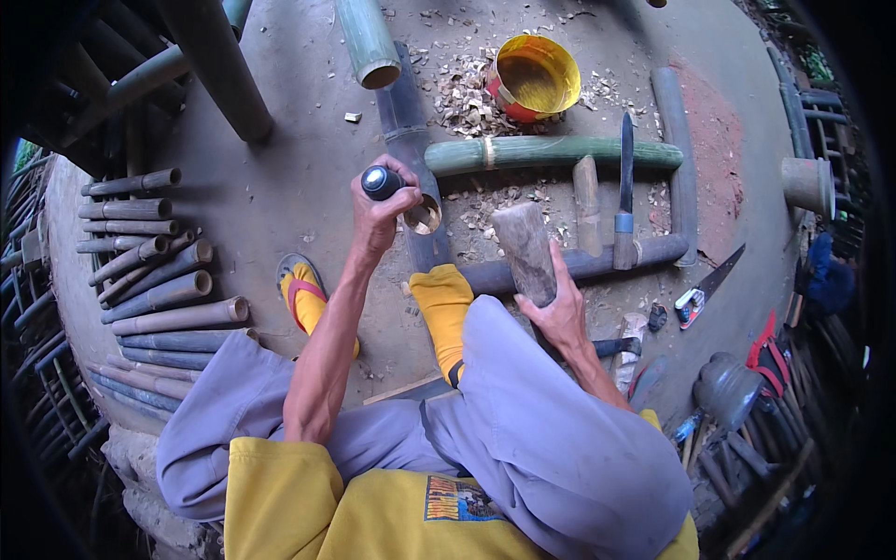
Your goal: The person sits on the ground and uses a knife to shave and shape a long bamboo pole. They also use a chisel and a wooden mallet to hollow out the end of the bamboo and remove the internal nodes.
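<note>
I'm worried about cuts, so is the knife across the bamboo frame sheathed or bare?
Bare: the knife shows its dark blade uncovered to the tip, with no sheath around it.

Two hands, the left hand and the right hand, hold one thing each: one dark tool handle and one wooden block. Two yellow socks show. There are one bucket, one long knife, one saw and one big clear jug. Green bamboo poles number two. The bamboo lengths piled at the left come to at least a dozen (they overlap, so an exact tally is out of reach). Wood chips are too many to count.
</note>
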A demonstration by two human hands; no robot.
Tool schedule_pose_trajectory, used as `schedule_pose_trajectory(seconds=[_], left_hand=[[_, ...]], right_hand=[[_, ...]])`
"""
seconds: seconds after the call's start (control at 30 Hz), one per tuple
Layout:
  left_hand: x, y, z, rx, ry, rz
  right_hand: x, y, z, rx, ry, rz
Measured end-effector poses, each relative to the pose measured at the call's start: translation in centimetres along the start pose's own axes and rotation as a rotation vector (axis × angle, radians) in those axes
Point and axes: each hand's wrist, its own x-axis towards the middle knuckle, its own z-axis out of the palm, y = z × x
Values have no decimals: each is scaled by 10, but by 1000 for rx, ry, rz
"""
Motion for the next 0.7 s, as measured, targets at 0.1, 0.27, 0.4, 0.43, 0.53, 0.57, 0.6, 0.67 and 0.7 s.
schedule_pose_trajectory(seconds=[0.1,0.27,0.4,0.43,0.53,0.57,0.6,0.67,0.7], left_hand=[[-7,29,2,125,-27,134],[-29,49,44,345,-140,347],[-46,45,98,456,-447,604],[-49,42,112,488,-522,721],[-63,29,144,551,-733,822],[-68,26,151,548,-806,824],[-72,21,158,560,-894,860],[-81,11,170,596,-1077,884],[-90,9,172,683,-1097,937]], right_hand=[[-44,25,9,-92,46,61],[-96,81,38,-215,47,107],[-84,53,31,-281,193,50],[-78,41,26,-147,227,103],[-42,13,3,520,204,361],[-31,2,-6,916,88,509],[-26,3,-3,996,69,341],[-31,0,-12,1143,61,92],[-32,-9,-14,1232,34,-29]])
